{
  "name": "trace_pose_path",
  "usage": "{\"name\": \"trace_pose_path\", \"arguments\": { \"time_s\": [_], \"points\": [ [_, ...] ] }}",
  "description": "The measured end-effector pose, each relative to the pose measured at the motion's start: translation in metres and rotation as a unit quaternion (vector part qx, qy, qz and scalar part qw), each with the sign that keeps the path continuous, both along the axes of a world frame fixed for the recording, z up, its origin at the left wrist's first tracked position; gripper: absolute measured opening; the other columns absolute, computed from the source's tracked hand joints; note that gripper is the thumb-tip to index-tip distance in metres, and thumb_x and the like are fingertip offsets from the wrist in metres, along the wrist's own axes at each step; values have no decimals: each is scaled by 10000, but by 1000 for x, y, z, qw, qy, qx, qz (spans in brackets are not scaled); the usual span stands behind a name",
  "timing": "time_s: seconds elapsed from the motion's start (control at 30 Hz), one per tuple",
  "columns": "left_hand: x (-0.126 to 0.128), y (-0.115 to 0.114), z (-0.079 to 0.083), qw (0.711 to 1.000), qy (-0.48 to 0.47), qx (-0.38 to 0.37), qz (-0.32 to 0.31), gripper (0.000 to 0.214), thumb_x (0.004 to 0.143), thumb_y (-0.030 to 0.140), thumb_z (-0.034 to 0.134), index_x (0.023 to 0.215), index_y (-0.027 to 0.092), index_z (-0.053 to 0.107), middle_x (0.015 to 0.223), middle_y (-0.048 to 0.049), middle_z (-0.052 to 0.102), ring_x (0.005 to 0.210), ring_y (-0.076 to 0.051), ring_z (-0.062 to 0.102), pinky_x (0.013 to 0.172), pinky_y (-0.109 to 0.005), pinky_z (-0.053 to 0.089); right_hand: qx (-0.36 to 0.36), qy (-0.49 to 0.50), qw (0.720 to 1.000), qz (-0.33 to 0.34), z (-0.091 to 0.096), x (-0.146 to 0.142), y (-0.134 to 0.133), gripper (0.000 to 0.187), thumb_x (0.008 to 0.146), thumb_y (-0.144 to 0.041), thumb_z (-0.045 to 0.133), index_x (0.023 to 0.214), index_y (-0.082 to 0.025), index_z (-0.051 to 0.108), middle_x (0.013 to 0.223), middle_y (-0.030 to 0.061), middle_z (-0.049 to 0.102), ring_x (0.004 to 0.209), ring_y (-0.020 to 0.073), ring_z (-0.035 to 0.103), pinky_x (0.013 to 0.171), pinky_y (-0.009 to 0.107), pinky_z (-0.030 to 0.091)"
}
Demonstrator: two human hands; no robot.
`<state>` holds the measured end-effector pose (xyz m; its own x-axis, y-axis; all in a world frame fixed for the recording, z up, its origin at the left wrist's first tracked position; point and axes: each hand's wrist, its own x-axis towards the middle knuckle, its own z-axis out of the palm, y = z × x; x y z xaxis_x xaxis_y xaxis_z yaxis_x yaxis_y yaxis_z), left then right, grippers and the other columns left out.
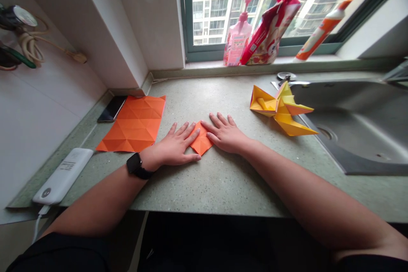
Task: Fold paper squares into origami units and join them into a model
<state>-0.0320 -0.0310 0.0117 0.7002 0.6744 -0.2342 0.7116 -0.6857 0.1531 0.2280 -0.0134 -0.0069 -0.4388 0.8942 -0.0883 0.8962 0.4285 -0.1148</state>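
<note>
A small folded square of orange origami paper (pixel 201 141) lies on the counter with one corner toward me. My left hand (pixel 174 146) rests flat with fingers spread, its fingertips and thumb at the paper's left side. From the other side, my right hand (pixel 227 134) lies flat, fingers apart, with its index finger and thumb on the paper's right edge. To the left is a larger orange sheet (pixel 132 123) marked with crease lines. On the right, by the sink, sits a folded yellow paper model (pixel 280 110) with pointed arms.
A phone (pixel 112 108) lies partly under the large sheet. A white power bank (pixel 63 175) with a cable is at the counter's left edge. The steel sink (pixel 357 127) is on the right. A pink pump bottle (pixel 237 40), a red bag (pixel 270 29) and an orange-and-white bottle (pixel 321 32) line the windowsill.
</note>
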Motion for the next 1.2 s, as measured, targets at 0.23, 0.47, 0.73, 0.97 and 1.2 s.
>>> {"name": "trace_pose_path", "arguments": {
  "time_s": [0.23,0.47,0.73,0.97,1.2],
  "points": [
    [-11,9,3,976,-192,59,-78,730,1030,490,752,1672,244,504,1673,-157,567,1565,-346,521,1322,-543,385,20,31,999,11,-5,3,2,621,1129,-549,420,1726,-376,441,1843,76,320,1695,434,259,1345,704,220],
    [-10,14,-1,954,-286,65,-60,244,1055,205,660,1226,253,828,1303,-65,813,1123,-221,780,985,-366,616,56,201,977,43,4,12,4,519,1161,-466,402,1584,-259,622,1627,127,629,1526,322,542,1281,557,419],
    [-8,9,0,954,-282,105,-17,249,1045,187,664,1162,287,860,1207,-24,841,1033,-197,787,902,-322,611,73,202,958,188,17,9,-11,304,981,-397,777,1250,-265,828,1148,92,812,1025,265,732,923,417,574],
    [-11,7,2,960,-253,117,-22,218,1058,233,670,1133,285,868,1136,-29,847,940,-195,787,845,-319,593,95,182,960,189,11,13,-8,256,1010,-233,692,1140,-339,886,1053,44,836,923,211,741,877,354,554],
    [-12,4,6,964,-239,114,-24,238,1079,279,636,1137,298,866,1025,-34,838,879,-191,769,790,-297,559,105,162,957,216,15,16,-10,253,1018,-251,678,1144,-325,884,981,40,835,853,204,735,866,361,548]
  ]
}}
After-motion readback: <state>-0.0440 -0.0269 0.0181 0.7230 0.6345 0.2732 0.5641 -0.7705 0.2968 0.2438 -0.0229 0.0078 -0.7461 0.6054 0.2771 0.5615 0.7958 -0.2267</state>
